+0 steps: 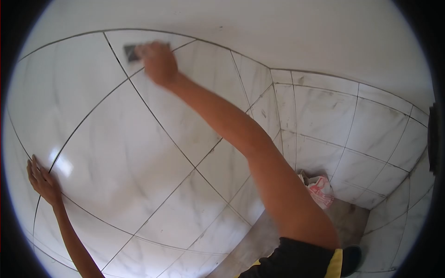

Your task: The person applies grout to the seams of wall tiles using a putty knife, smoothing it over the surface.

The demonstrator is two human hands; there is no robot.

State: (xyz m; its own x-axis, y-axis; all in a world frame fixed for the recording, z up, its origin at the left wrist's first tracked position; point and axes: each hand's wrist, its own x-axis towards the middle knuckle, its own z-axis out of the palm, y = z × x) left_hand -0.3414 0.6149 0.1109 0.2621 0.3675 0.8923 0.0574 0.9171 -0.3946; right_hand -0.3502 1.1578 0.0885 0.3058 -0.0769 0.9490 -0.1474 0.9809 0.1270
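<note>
My right hand is raised to the upper part of the white marbled tile wall, its fingers closed and blurred. In its grip is a dark grey, flat rectangular piece, held close to the tiles near a dark joint line; its exact kind I cannot tell. Lower down at the left, my left hand rests against the wall with fingers stretched out, over a crossing of joints. It holds nothing. Thin dark lines run between the large glossy tiles.
Plain plaster lies above the tile edge. A second tiled wall meets this one at a corner on the right, with smudges along its joints. A white and pink plastic bag sits on the grey floor by the corner.
</note>
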